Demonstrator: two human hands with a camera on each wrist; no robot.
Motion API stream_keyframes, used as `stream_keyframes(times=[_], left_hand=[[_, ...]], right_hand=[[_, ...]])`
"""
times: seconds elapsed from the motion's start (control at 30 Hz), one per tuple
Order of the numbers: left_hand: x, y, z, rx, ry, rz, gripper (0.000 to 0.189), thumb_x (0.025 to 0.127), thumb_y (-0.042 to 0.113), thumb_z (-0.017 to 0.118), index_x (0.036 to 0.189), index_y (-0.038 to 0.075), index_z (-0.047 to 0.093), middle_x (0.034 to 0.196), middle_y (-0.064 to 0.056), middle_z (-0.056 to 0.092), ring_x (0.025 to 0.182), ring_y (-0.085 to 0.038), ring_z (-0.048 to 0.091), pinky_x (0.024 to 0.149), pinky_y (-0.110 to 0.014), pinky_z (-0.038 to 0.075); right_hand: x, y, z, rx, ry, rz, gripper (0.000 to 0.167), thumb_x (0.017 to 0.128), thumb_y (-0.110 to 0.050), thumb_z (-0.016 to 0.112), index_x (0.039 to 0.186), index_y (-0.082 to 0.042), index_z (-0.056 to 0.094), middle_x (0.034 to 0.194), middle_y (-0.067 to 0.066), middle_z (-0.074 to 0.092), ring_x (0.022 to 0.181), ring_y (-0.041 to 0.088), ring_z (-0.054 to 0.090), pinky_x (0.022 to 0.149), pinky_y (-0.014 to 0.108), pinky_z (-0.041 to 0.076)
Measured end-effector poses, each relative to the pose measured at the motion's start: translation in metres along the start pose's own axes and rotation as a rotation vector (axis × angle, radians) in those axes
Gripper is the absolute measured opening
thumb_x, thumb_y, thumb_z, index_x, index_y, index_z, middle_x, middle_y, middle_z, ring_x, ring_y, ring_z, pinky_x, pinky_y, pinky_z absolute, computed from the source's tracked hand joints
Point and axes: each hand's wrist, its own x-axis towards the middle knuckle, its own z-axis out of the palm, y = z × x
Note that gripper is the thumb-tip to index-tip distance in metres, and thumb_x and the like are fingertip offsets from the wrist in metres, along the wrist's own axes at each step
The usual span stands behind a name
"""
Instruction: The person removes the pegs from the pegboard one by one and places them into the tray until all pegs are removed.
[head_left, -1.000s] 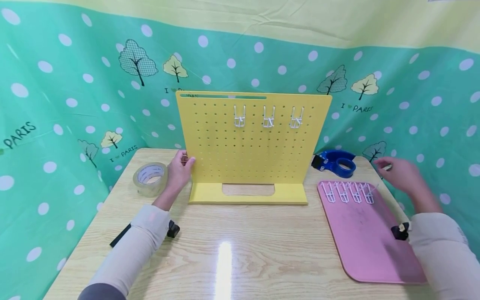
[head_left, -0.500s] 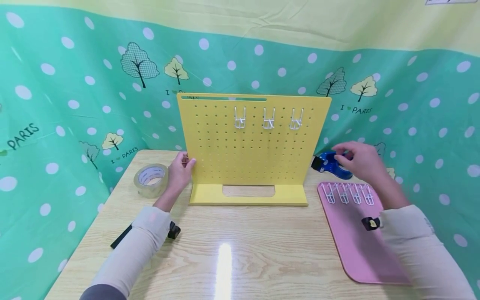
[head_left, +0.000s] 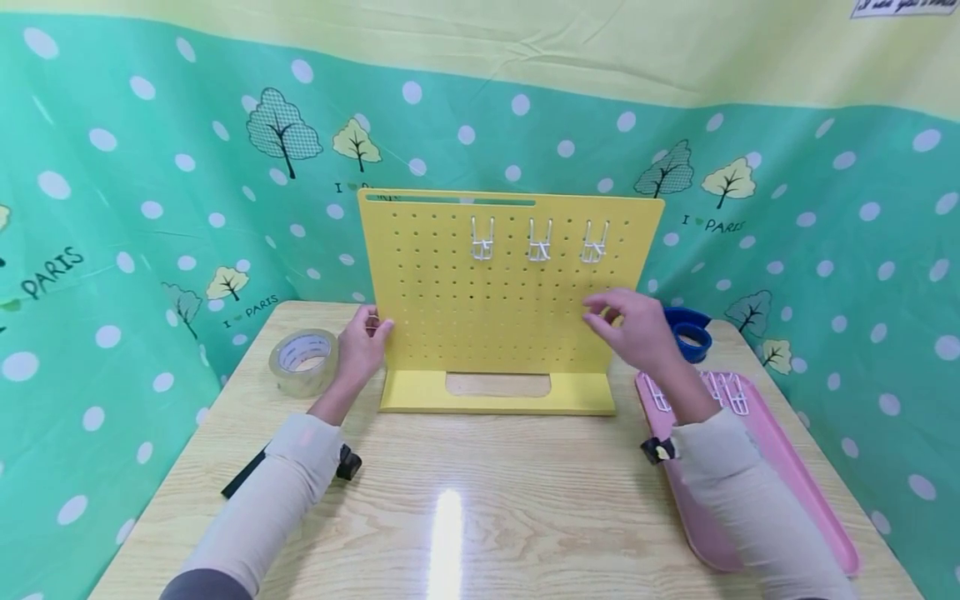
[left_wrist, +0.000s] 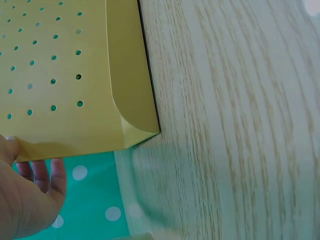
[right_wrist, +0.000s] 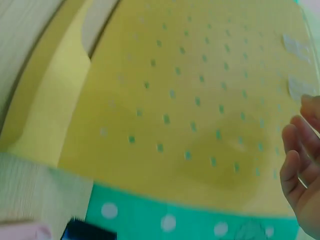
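Note:
A yellow pegboard [head_left: 450, 308] stands upright on its folded base. Three white wire hooks, a left one [head_left: 482, 239], a middle one [head_left: 539, 240] and a right one [head_left: 594, 242], hang in its upper part. My left hand [head_left: 362, 340] grips the board's left edge, thumb in front and fingers behind, as the left wrist view also shows. My right hand [head_left: 636, 329] is in front of the board's lower right side, fingers loosely bent. In the right wrist view nothing shows between the fingers [right_wrist: 290, 167] of that hand.
On the right lies a pink tray [head_left: 795, 475] with several white hooks [head_left: 731, 392], partly hidden by my right arm. Behind it is a blue tape dispenser [head_left: 693, 333]. A clear tape roll [head_left: 303, 362] lies beside my left hand. A patterned curtain [head_left: 465, 92] surrounds the table.
My right hand has moved left from beyond the tray's far right corner, past the tape dispenser, to the front of the pegboard. My left hand keeps its grip on the board's edge.

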Motion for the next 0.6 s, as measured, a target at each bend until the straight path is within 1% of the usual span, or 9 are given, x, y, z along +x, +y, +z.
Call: stream_keyframes(times=[0.1,0.2,0.27,0.37,0.47,0.6], left_hand=[[-0.001,0.000,-0.001,0.012,0.005,-0.003,0.029,0.104,0.024,0.058,0.125,0.004,0.055,0.110,-0.020,0.066,0.094,-0.031,0.062,0.078,-0.036,0.054],[-0.001,0.000,0.000,0.028,0.018,-0.008,0.028,0.104,0.024,0.059,0.124,0.005,0.056,0.109,-0.019,0.067,0.092,-0.030,0.062,0.075,-0.032,0.052],[-0.001,-0.001,0.000,0.035,0.027,-0.005,0.028,0.104,0.024,0.059,0.124,0.005,0.056,0.109,-0.019,0.068,0.092,-0.029,0.063,0.074,-0.031,0.052],[0.000,-0.001,0.000,0.034,0.036,0.007,0.028,0.104,0.023,0.060,0.123,0.004,0.057,0.110,-0.020,0.069,0.094,-0.030,0.064,0.077,-0.033,0.054],[0.000,-0.001,0.002,0.028,0.026,0.008,0.028,0.104,0.023,0.060,0.124,0.004,0.056,0.112,-0.020,0.068,0.097,-0.031,0.064,0.080,-0.037,0.055],[0.000,-0.001,0.000,0.027,0.008,-0.003,0.028,0.104,0.024,0.059,0.124,0.005,0.056,0.113,-0.020,0.068,0.097,-0.031,0.064,0.081,-0.037,0.055]], right_hand=[[0.009,-0.013,0.017,-0.009,0.015,-0.067,0.019,0.092,-0.018,0.076,0.108,-0.008,0.075,0.100,0.008,0.076,0.075,0.020,0.069,0.061,0.028,0.056],[0.018,-0.026,0.032,-0.023,0.031,-0.137,0.022,0.091,-0.018,0.077,0.110,-0.009,0.075,0.097,0.008,0.075,0.072,0.020,0.068,0.059,0.028,0.054],[0.024,-0.035,0.040,-0.012,0.047,-0.179,0.025,0.090,-0.017,0.077,0.113,-0.009,0.074,0.099,0.009,0.074,0.071,0.020,0.068,0.057,0.027,0.053],[0.035,-0.048,0.052,0.012,0.081,-0.227,0.028,0.090,-0.015,0.077,0.116,-0.009,0.073,0.100,0.010,0.074,0.070,0.018,0.067,0.057,0.026,0.053],[0.046,-0.059,0.063,0.035,0.121,-0.240,0.028,0.090,-0.015,0.076,0.117,-0.009,0.073,0.100,0.009,0.074,0.070,0.017,0.066,0.056,0.025,0.052],[0.060,-0.075,0.076,0.076,0.179,-0.203,0.029,0.091,-0.015,0.075,0.119,-0.007,0.071,0.100,0.009,0.073,0.070,0.019,0.068,0.057,0.026,0.054]])
